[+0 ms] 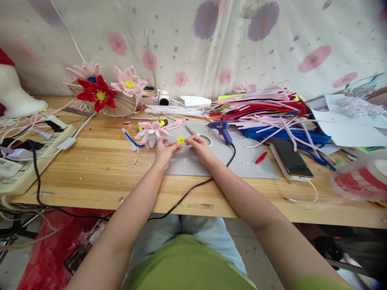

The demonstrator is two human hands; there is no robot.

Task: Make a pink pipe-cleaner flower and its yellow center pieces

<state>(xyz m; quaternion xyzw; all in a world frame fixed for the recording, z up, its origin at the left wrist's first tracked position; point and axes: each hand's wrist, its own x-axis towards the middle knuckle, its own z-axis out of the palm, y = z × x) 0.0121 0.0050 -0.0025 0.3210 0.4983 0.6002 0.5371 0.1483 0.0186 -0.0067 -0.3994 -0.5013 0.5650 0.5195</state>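
Note:
Both my hands meet over a grey cutting mat (242,161) on the wooden table. My left hand (165,150) and my right hand (198,146) pinch a small round yellow coil (180,140) between their fingertips. A pink pipe-cleaner flower (151,133) lies just left of my left hand. A blue glue gun (222,129) rests on the mat right of my right hand, its black cord trailing off the table edge. A roll of tape (207,139) sits behind my right hand.
A heap of pink, red and blue pipe cleaners (272,117) fills the back right. A phone (292,157) lies beside the mat. Red and pink finished flowers (99,94) stand at the back left, and a power strip (27,157) with cables sits at the left.

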